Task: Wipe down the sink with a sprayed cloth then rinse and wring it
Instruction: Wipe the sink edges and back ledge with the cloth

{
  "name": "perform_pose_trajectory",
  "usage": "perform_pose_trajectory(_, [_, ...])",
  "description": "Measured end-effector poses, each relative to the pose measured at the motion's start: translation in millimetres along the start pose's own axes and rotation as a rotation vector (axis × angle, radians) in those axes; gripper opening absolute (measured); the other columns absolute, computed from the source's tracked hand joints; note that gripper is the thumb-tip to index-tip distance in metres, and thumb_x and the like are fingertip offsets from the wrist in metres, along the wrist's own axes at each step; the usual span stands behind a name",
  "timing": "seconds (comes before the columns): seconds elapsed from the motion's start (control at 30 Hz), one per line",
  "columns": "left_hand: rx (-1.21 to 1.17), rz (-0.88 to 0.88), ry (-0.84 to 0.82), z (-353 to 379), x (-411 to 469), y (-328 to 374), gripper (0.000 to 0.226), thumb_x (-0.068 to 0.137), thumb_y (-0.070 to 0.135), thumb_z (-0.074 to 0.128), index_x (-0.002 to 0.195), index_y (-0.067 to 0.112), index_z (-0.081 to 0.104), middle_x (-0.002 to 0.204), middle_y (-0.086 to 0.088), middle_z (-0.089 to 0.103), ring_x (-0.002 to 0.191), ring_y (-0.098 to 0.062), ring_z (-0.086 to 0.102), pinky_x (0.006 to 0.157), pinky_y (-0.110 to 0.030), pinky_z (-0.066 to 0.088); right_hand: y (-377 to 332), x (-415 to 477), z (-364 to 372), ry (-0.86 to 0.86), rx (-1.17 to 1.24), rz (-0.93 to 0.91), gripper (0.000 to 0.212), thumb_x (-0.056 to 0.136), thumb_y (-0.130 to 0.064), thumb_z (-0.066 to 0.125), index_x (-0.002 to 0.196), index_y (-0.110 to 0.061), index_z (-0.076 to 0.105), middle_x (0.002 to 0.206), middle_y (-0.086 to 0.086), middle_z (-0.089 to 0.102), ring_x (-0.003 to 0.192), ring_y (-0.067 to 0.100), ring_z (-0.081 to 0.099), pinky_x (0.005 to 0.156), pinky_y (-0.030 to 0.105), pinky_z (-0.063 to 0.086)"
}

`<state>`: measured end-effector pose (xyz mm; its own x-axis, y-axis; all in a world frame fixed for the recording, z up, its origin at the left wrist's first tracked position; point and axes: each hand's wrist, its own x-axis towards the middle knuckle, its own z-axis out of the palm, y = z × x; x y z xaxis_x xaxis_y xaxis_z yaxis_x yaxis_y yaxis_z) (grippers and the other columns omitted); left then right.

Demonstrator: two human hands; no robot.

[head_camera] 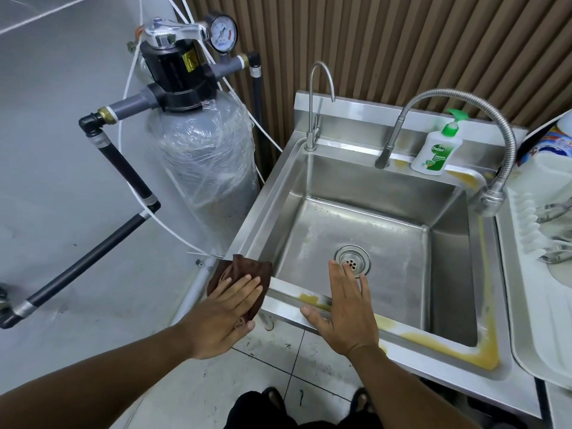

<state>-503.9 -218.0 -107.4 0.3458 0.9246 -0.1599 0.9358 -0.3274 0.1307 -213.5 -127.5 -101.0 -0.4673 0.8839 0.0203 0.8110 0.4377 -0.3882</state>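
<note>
Left hand [223,311] on cloth [246,267], peak rearward

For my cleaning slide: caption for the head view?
Left hand presses brown cloth on front-left corner of sink; right hand spread over its stained front rim.

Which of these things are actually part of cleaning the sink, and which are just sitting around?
Part of the job: cloth pressed under the left hand; right hand; sink; yellow stains on its rim; hose tap, probably for rinsing.

Just there: soap bottle; small tap; filter tank; gauge; dish rack.
</note>
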Motion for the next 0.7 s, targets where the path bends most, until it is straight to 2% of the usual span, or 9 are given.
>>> perform_pose_trajectory(0.07, [-0.011, -0.036, 0.010, 4, 0, 13, 0.068, 0.106, 0.055, 0.019, 0.161, 0.016, 0.013, 0.169, 0.003, 0.008, 0.155, -0.013, -0.005, 0.123, -0.042, 0.002, 0, 0, 0, 0.004, 0.009, -0.005, 0.107, 0.080, -0.089, 0.008, 0.159, -0.017, 0.011, 0.165, 0.004, 0.020, 0.154, 0.022, 0.009, 0.124, 0.045, -0.002])
perform_pose_trajectory(0.23, [-0.038, -0.061, 0.051, 11, 14, 49, 0.069, 0.105, 0.056, 0.017, 0.159, 0.014, 0.023, 0.167, 0.000, 0.021, 0.155, -0.016, 0.004, 0.122, -0.044, 0.005, 0, -2, 1, 0.027, 0.037, -0.016, 0.104, 0.083, -0.088, 0.013, 0.158, -0.016, 0.013, 0.164, 0.005, 0.022, 0.153, 0.022, 0.010, 0.124, 0.046, 0.001])
perform_pose_trajectory(0.4, [-0.057, 0.032, 0.062, 6, 44, 87, 0.065, 0.105, 0.054, 0.020, 0.156, 0.016, 0.032, 0.164, -0.001, 0.030, 0.155, -0.017, 0.012, 0.123, -0.045, 0.005, 3, -2, 3, 0.037, 0.045, -0.023, 0.102, 0.086, -0.086, 0.018, 0.158, -0.015, 0.014, 0.164, 0.005, 0.023, 0.154, 0.019, 0.008, 0.124, 0.043, -0.001])
perform_pose_trajectory(0.57, [-0.048, 0.134, 0.060, 6, 63, 98, 0.061, 0.106, 0.052, 0.024, 0.158, 0.019, 0.024, 0.165, -0.001, 0.026, 0.155, -0.014, 0.005, 0.124, -0.043, 0.002, 5, -2, 3, 0.060, 0.098, -0.007, 0.103, 0.085, -0.086, 0.018, 0.159, -0.016, 0.012, 0.164, 0.004, 0.022, 0.154, 0.017, 0.007, 0.124, 0.040, -0.004])
perform_pose_trajectory(0.7, [-0.078, 0.099, 0.006, -1, 66, 77, 0.064, 0.105, 0.055, 0.023, 0.160, 0.021, 0.021, 0.166, 0.004, 0.023, 0.154, -0.010, 0.006, 0.125, -0.043, 0.002, 3, -2, 1, 0.087, 0.126, -0.013, 0.101, 0.086, -0.085, 0.022, 0.158, -0.014, 0.016, 0.162, 0.006, 0.026, 0.153, 0.020, 0.012, 0.124, 0.042, 0.000])
